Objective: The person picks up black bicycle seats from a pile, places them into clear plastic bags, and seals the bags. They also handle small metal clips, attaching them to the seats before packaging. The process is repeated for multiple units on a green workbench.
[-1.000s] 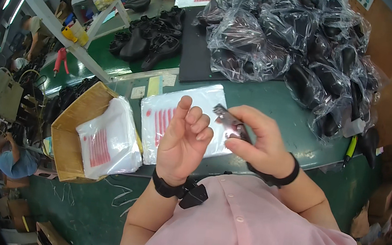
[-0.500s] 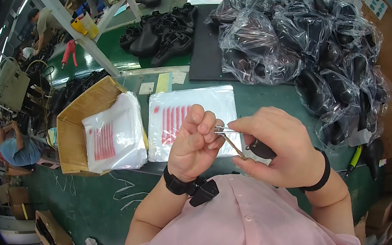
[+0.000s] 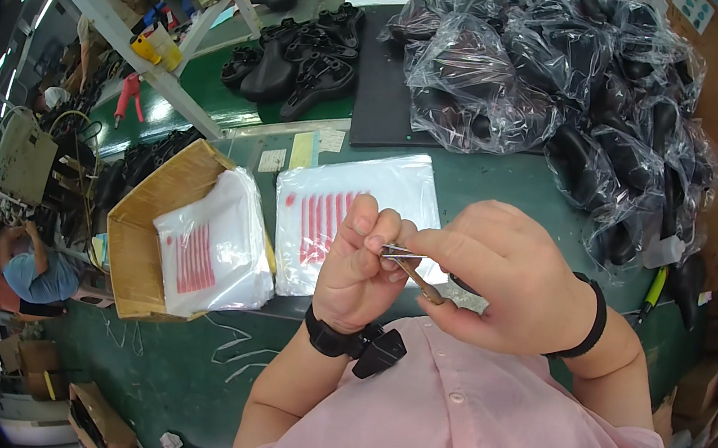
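Observation:
My right hand point(image 3: 510, 285) pinches a metal nail clipper point(image 3: 414, 274) between thumb and fingers, its lever and body spread into a V. The jaws meet the fingertips of my left hand point(image 3: 362, 270). That hand is turned palm up with its fingers curled in, and I see nothing held in it. A dark item shows partly behind the right hand's fingers. Beneath the hands lies a stack of clear plastic bags point(image 3: 309, 190) with red printing. More such bags point(image 3: 221, 274) fill an open cardboard box point(image 3: 128, 271) to the left.
Black bicycle saddles in clear wrap point(image 3: 486, 87) are heaped at the far right, partly on a black mat point(image 3: 381, 91). Unwrapped saddles point(image 3: 293, 70) sit left of it. A yellow-green cutter point(image 3: 654, 290) lies at right. A red air gun point(image 3: 129, 96) hangs by a white frame post point(image 3: 114, 20). People work at far left.
The clipper's lever and body have swung to a different angle, and my right hand has shifted slightly toward the left fingertips. The dark item beside the clipper is now mostly hidden.

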`<state>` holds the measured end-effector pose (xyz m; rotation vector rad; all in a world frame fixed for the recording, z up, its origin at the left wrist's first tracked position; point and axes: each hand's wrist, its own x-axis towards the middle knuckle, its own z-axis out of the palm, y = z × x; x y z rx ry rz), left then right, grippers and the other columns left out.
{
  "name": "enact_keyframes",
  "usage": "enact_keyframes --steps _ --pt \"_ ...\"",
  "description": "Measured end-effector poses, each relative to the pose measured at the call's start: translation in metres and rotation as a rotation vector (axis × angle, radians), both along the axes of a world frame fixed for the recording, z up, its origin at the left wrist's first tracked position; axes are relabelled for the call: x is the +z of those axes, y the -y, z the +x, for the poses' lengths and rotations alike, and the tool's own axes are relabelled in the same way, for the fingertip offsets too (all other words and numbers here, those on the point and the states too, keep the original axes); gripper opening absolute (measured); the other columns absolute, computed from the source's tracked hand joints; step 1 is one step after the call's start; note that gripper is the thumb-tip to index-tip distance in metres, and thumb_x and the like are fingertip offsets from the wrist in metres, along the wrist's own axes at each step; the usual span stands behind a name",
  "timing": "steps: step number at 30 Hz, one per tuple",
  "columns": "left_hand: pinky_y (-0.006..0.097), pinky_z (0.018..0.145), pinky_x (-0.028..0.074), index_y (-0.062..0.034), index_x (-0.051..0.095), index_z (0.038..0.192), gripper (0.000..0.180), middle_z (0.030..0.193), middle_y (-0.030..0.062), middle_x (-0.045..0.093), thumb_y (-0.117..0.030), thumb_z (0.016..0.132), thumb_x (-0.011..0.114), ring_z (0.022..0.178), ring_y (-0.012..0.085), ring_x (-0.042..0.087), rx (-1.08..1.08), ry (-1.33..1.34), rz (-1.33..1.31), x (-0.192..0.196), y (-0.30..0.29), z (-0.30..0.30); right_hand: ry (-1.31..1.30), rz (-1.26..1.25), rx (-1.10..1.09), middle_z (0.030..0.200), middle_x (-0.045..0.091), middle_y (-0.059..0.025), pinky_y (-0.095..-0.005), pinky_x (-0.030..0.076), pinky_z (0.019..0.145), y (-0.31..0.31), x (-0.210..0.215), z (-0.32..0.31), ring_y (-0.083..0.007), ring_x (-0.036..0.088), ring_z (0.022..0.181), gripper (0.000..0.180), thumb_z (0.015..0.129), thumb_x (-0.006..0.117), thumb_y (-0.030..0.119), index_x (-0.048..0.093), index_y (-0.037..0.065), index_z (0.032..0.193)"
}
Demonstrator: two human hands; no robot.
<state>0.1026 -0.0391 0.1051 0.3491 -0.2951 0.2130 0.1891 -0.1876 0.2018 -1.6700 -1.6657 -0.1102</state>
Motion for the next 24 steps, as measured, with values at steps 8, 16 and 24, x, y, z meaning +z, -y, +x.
enact_keyframes --steps 8,16,24 --pt "0.027 0.074 0.041 -0.021 0.049 0.097 0.031 0.082 -0.0096 0.052 -0.011 0.081 0.073 0.081 0.011 0.047 0.009 0.01 -0.035 -0.001 0.0 0.002 -0.338 -0.029 0.041 0.077 0.059 -0.0056 -0.0295 0.044 0.06 -0.001 -0.001 0.0 -0.0185 0.058 0.067 0.041 0.07 0.074 0.01 0.06 0.002 0.109" --pt "0.03 0.082 0.043 -0.0245 0.05 0.098 0.03 0.082 -0.0154 0.056 -0.013 0.082 0.072 0.082 0.0093 0.045 -0.097 0.181 -0.164 -0.002 0.003 0.01 -0.75 0.023 0.174 0.081 0.062 -0.0058 -0.024 0.045 0.063 -0.008 -0.027 -0.01 -0.0118 0.059 0.069 0.039 0.078 0.072 0.013 0.059 -0.001 0.112" --pt "0.029 0.085 0.036 -0.0251 0.052 0.096 0.023 0.078 -0.0161 0.058 -0.018 0.085 0.07 0.086 0.0102 0.045 0.019 0.231 -0.124 -0.004 0.003 0.013 -1.745 -0.123 0.464 0.086 0.063 -0.0156 -0.026 0.047 0.074 -0.01 -0.033 -0.021 -0.02 0.063 0.08 0.042 0.091 0.057 0.028 0.047 -0.003 0.117"
